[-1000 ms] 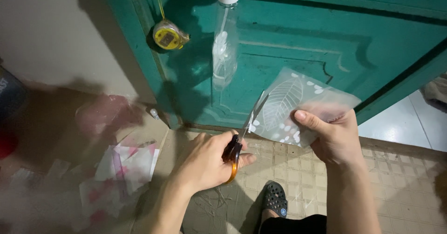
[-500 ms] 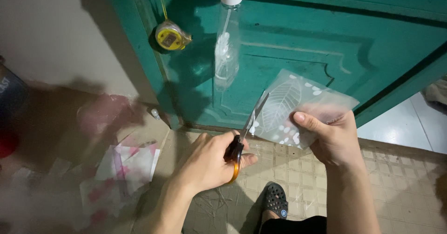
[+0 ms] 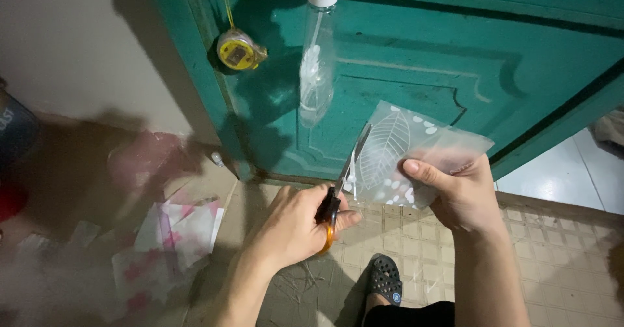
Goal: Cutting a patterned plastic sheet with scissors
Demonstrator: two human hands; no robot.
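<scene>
Left hand [image 3: 296, 229]: lower centre of the frame, closed around the orange handles of the scissors [image 3: 341, 184], blades pointing up and slightly apart.
Right hand [image 3: 461, 194]: right of centre, gripping the frosted plastic bag [image 3: 406, 151], thumb on its front.
Plastic bag: centre of the frame, printed with a white leaf and dots, its left edge at the scissor blades.
Door [image 3: 455, 60]: teal, across the top.
Spray bottle [image 3: 317, 60]: clear, hanging at top centre.
Tape measure [image 3: 237, 51]: yellow, hanging upper left.
Sandal [image 3: 385, 279]: dark, at the bottom, on the tiled floor [image 3: 572, 262].
Paper scraps [image 3: 175, 233]: pink and white, lower left.
</scene>
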